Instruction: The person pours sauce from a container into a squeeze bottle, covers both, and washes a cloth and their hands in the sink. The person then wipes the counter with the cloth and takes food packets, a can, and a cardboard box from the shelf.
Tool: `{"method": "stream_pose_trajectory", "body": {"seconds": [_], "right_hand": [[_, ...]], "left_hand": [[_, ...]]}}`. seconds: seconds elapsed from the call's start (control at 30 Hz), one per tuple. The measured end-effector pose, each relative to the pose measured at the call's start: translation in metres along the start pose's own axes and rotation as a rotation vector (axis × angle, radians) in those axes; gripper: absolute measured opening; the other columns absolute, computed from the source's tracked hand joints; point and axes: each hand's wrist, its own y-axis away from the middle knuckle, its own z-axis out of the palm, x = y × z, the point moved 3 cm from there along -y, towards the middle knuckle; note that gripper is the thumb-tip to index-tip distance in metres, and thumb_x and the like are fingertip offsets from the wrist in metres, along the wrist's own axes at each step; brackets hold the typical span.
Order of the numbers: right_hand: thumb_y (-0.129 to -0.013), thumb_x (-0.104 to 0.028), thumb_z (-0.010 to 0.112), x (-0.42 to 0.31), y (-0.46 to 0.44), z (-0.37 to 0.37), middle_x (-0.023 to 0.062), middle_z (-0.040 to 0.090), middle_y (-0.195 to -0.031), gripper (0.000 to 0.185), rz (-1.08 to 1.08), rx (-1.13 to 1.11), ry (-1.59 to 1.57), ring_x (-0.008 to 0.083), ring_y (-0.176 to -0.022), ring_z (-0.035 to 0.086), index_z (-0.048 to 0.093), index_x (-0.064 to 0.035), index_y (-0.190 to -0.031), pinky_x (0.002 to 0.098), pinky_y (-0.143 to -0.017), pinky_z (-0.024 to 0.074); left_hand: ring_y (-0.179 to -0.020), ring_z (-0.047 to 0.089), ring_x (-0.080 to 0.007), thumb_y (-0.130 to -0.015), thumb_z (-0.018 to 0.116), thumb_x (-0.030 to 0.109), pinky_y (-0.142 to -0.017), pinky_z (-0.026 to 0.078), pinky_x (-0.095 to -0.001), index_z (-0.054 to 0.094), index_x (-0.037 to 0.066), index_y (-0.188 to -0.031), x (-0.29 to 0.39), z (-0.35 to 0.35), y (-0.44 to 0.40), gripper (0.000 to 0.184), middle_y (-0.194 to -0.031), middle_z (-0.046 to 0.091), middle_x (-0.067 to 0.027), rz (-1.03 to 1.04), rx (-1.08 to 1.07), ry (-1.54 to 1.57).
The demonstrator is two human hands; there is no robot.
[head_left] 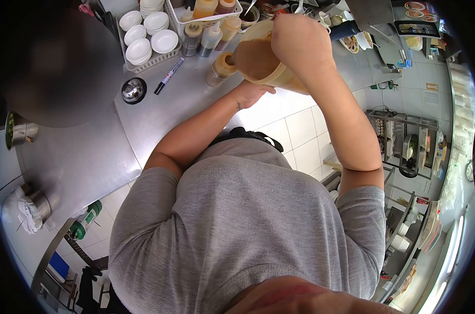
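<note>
A large translucent tub (pixel 292 81) is tilted over the steel counter, with thick brown sauce (pixel 256 58) inside. My left hand (pixel 256 93) holds the tub from below, its fingers partly hidden beneath it. My right hand (pixel 303 44) is closed in a fist over the tub's rim; what it grips is hidden. A dark blue handle (pixel 344 30) shows just beyond this fist, and I cannot tell whether it is in the hand. Close to the tub's left side stands a squat jar (pixel 222 69) with a tan top.
Squeeze bottles (pixel 210 39) stand beside a white basket (pixel 216 19). Stacked white dishes (pixel 164 41) fill a rack. A marker (pixel 169 76) and a call bell (pixel 134 90) lie on the steel counter (pixel 99 152). A dark blurred shape covers the upper left. Shelves (pixel 405 209) stand right.
</note>
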Motion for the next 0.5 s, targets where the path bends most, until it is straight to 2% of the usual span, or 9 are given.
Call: {"method": "stream_pose_trajectory", "body": {"seconds": [0.5], "right_hand": [[-0.076,-0.010,0.052,-0.0008,-0.0012,0.0057,0.0139,0.065,-0.074,0.013,-0.054,0.074,0.003,0.0302,-0.070,0.065,0.063,-0.0026,-0.077,0.0390,-0.062,0.0538]], "left_hand": [[-0.101,0.050,-0.0135,-0.070,0.059,-0.014,-0.095,0.039,-0.0323,0.057,0.012,-0.109,-0.0023,-0.0053,-0.0013,0.047,-0.106,0.055,0.0022,-0.040,-0.001,0.000]]}}
